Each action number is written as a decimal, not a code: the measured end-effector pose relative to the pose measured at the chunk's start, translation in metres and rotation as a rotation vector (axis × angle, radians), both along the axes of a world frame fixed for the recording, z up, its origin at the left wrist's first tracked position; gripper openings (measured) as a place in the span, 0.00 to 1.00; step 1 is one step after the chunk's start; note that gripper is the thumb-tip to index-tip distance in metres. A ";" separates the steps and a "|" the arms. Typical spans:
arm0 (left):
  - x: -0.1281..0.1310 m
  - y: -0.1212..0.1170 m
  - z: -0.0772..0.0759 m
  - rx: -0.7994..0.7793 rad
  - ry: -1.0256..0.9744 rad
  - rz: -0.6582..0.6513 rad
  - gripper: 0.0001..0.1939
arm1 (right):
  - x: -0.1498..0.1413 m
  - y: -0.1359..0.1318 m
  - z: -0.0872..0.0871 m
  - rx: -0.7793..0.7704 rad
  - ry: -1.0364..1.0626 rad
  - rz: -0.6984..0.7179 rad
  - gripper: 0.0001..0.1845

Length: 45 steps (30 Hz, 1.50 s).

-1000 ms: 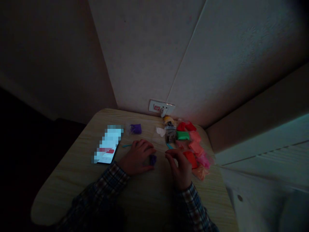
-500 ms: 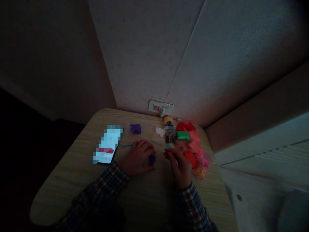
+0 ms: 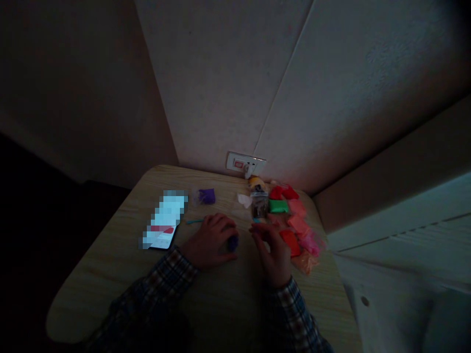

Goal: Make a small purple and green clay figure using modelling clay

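Lying at the left of the wooden table (image 3: 99,274): phone (image 3: 167,220), screen lit, mostly pixelated. Next, a thin teal stick (image 3: 194,222), partly behind the left hand (image 3: 211,241); purple packet (image 3: 208,196) farther back. Left fingers arched, thumb spread apart; a small dark-purple lump (image 3: 233,243) sits between them on the table; grip on it cannot be determined. Right hand (image 3: 253,231): thumb and forefinger tips drawn together; whether anything is pinched, cannot tell. Rightward, green packet (image 3: 278,206) behind, orange-red packet (image 3: 290,243) just beside that hand.
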<state>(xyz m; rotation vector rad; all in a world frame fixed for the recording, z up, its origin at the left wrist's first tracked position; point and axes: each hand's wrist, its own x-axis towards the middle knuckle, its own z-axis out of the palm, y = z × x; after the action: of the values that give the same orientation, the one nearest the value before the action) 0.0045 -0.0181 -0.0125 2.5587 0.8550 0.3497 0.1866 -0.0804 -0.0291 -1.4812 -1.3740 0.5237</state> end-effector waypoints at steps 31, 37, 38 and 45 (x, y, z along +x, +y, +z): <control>0.002 -0.002 -0.001 0.001 0.028 -0.009 0.25 | -0.001 -0.001 0.010 -0.035 -0.040 0.016 0.15; 0.002 -0.001 0.000 -0.014 0.017 -0.018 0.24 | -0.001 0.000 0.009 -0.038 -0.049 0.020 0.13; 0.002 -0.001 0.000 -0.017 0.015 -0.018 0.24 | -0.001 0.000 0.009 -0.035 -0.048 0.016 0.13; -0.001 -0.001 -0.001 -0.031 -0.015 -0.021 0.24 | 0.001 0.001 0.000 0.013 -0.040 -0.038 0.07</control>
<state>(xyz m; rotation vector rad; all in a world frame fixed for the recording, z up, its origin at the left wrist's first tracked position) 0.0039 -0.0190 -0.0134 2.5311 0.8210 0.3466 0.1879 -0.0790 -0.0293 -1.5117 -1.3753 0.4621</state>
